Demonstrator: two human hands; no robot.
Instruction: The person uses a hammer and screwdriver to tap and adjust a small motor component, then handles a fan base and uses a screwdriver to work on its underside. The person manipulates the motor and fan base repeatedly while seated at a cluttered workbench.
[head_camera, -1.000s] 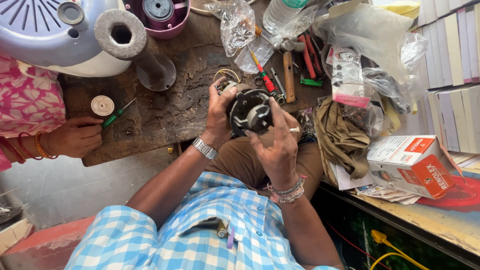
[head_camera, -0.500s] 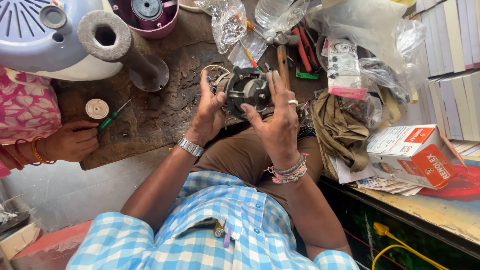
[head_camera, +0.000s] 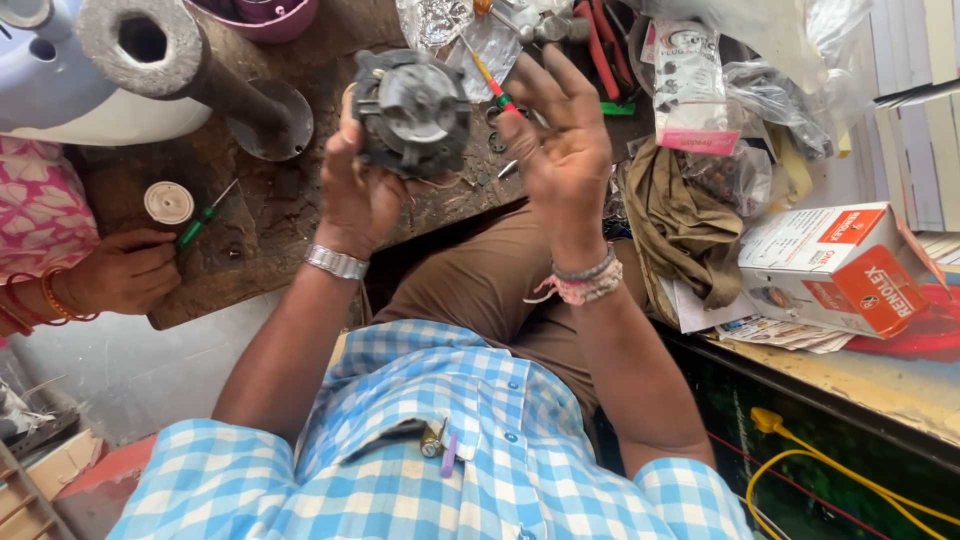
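Nearest the camera, a blue checked shirt (head_camera: 440, 450) fills the lower frame, cut off at the bottom edge, with a clip and small metal bits in its pocket that are hard to make out. Above it, the left hand (head_camera: 362, 190) wraps its fingers around the near side of a dark round motor (head_camera: 412, 112), held up over the brown trousers; the hand hides the motor's lower part. Just right of the motor, the right hand (head_camera: 565, 150) is spread wide, palm up, fingers apart and holding nothing; whether its thumb touches the motor cannot be told. Left of the motor, another person's hand (head_camera: 125, 272) rests on the worn wooden bench (head_camera: 270, 215) gripping a green-handled screwdriver (head_camera: 203, 218), beside a small white disc (head_camera: 168, 202). Beyond the motor lie a red-and-green screwdriver (head_camera: 488, 82) and crumpled plastic bags, partly covered by the right hand. Far right of the motor, a white and orange box (head_camera: 835, 268) sits by an olive cloth (head_camera: 680, 225).
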